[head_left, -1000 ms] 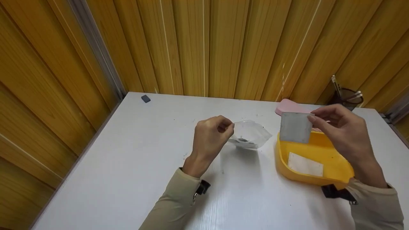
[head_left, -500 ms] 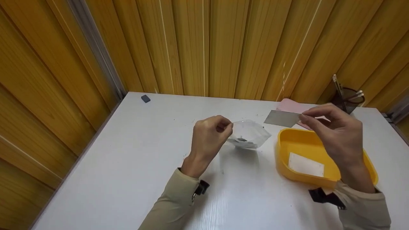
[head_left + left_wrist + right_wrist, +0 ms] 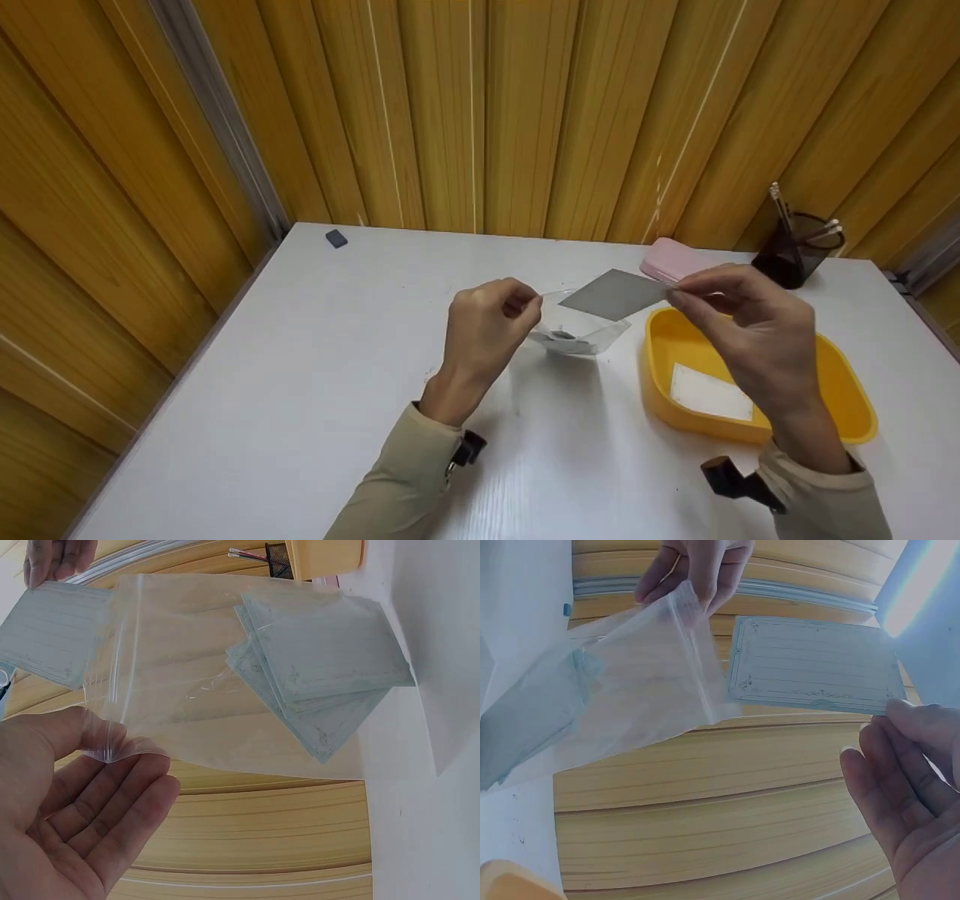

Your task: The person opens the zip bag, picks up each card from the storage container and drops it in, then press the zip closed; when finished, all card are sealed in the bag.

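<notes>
My left hand pinches the rim of a clear zip-lock bag between thumb and fingers. Inside the bag, a few pale grey-green cards lie fanned near the bottom, as the left wrist view shows. My right hand pinches one card by a corner; it carries ruled lines and a decorated border. In the head view that card is tilted nearly flat, its far end overlapping the bag's mouth. Whether its edge is inside the mouth I cannot tell. Below my right hand stands a yellow bin with a white card in it.
Behind the bin lies a pink box, partly hidden by my right hand. A dark mesh pen holder with several sticks stands at the back right. A small dark block lies at the table's back left, before a wood-panel wall.
My right hand has moved left from above the bin, bringing the card to the bag's mouth. The card has tipped from upright to nearly flat. My left hand has stayed almost in place.
</notes>
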`<state>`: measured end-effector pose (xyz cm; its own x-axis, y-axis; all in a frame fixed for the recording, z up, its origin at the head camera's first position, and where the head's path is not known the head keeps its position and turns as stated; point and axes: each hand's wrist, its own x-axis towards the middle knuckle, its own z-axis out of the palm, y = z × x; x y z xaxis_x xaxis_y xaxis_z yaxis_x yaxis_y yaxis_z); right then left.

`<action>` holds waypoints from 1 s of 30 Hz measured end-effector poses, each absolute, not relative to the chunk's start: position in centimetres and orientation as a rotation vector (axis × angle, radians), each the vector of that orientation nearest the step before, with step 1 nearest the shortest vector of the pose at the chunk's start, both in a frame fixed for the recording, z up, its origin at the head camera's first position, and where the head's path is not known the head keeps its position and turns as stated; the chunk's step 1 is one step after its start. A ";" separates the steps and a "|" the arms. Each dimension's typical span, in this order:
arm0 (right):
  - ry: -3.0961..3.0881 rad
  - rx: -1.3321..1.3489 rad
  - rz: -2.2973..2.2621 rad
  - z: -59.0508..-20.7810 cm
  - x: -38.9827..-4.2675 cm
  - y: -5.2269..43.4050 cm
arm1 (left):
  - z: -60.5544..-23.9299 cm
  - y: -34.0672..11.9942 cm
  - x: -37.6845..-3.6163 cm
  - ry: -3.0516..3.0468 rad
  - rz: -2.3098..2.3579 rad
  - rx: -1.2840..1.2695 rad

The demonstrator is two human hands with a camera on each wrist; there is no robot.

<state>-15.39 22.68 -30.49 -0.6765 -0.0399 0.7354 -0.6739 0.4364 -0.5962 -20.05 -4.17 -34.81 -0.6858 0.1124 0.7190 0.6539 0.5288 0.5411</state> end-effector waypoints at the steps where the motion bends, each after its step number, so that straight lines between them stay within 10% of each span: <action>1: -2.053 0.606 1.247 -30.7 -15.5 22.5 | -34.8 -4.2 -20.0 -2.140 -1.115 -0.617; 30: -2.228 0.793 0.981 -33.6 -17.2 19.8 | -34.8 -4.1 -20.0 -2.154 -1.115 -0.620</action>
